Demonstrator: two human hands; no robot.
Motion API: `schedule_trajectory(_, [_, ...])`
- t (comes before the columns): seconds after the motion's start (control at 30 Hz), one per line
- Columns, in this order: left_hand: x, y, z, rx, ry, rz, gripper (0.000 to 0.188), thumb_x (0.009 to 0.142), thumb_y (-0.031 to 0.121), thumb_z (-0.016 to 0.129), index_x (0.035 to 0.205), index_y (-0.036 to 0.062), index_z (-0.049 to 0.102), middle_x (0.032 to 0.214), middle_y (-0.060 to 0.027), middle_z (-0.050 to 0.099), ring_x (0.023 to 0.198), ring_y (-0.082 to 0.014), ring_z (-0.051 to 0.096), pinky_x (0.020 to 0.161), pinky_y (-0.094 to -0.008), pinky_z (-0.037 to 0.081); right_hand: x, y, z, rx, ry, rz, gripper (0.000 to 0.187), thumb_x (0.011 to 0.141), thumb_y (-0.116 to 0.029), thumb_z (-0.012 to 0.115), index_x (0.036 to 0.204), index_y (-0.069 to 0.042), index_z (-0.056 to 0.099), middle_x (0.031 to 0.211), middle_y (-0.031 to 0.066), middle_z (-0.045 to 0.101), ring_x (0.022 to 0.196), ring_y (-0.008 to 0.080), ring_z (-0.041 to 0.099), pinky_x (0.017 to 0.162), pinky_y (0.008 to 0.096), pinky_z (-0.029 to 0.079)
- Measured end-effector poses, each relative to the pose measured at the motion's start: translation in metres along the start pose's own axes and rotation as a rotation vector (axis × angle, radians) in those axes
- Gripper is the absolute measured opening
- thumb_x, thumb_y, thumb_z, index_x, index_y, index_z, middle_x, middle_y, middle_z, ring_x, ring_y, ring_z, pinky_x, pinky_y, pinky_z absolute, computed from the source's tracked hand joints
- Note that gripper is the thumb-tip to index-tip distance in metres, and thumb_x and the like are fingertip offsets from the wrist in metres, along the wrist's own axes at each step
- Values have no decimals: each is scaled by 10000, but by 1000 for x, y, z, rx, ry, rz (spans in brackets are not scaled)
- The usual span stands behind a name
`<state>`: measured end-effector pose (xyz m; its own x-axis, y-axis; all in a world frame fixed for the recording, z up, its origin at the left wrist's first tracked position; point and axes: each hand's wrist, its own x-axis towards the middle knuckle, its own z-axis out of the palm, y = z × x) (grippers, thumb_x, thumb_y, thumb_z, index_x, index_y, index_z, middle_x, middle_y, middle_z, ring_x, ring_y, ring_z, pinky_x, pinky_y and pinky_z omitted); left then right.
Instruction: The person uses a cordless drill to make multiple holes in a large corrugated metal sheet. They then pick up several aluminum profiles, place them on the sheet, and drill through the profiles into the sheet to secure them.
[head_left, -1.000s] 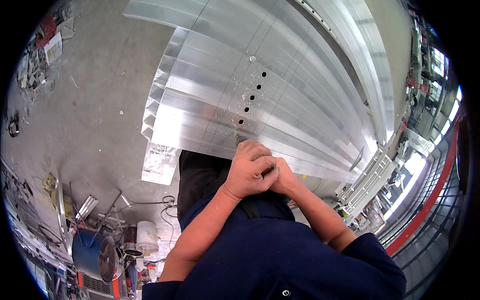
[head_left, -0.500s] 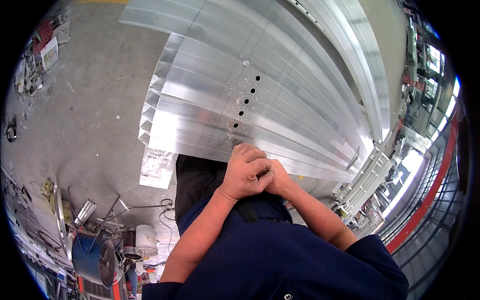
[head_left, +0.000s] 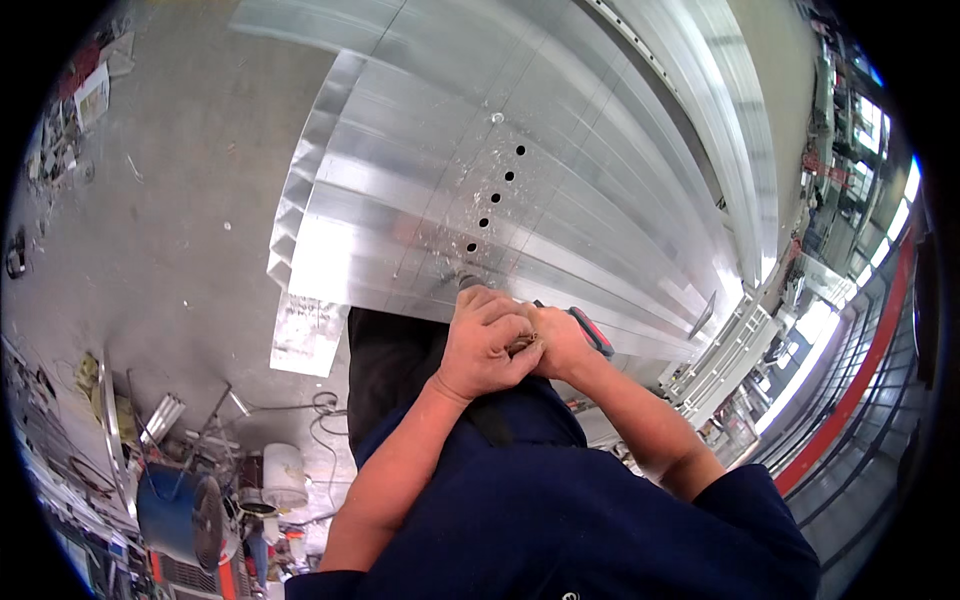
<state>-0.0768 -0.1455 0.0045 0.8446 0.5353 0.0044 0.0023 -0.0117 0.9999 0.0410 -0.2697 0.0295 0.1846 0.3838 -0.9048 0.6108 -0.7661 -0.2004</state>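
Note:
Both my hands are wrapped around a cordless drill, close to my waist. My left hand (head_left: 483,342) closes over its body, and my right hand (head_left: 556,342) grips just beside, on the right. The drill's dark chuck (head_left: 468,281) points away from me onto a silvery aluminium profile (head_left: 390,285). At the right of my right hand its red and black base (head_left: 594,332) sticks out; most of the drill is hidden by my fingers. Ahead of the chuck, several round dark holes (head_left: 484,223) run in a slanting row across the profiles laid side by side, with metal shavings around them.
More long profiles (head_left: 740,130) lie at the far right. A marked metal sheet (head_left: 306,338) juts out at the left. On the floor at lower left are a blue drum-shaped fan (head_left: 172,512), a white bucket (head_left: 285,474) and a cable (head_left: 325,405).
The drill has turned in my hands, so its red and black base now shows at the right. Both hands keep their grip in nearly the same place. The whole view has shifted slightly.

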Motion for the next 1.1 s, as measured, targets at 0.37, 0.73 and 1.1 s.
schedule_trajectory(0.37, [2, 42, 1, 267, 59, -106, 244, 684, 184, 806, 836, 120, 627, 914, -32, 627, 920, -264, 616, 981, -451, 425, 0, -12, -6, -37, -121, 40, 412, 732, -336, 726, 961, -22, 589, 894, 208, 697, 877, 405, 682, 749, 476, 559])
schedule_trajectory(0.73, [0, 12, 9, 193, 68, 16, 190, 685, 116, 788, 810, 109, 645, 847, -33, 615, 861, -258, 642, 972, -473, 471, 0, 2, 7, 3, 8, -116, 360, 754, -285, 693, 981, -27, 583, 878, 202, 683, 870, 419, 670, 747, 502, 550])
schedule_trajectory(1.1, [4, 9, -3, 113, 93, 23, 197, 650, 68, 772, 790, 94, 636, 813, -51, 608, 819, -266, 627, 915, -445, 497, 0, -16, -5, 6, -23, -35, 360, 757, -312, 699, 940, -16, 605, 889, 211, 692, 876, 419, 676, 766, 502, 552])
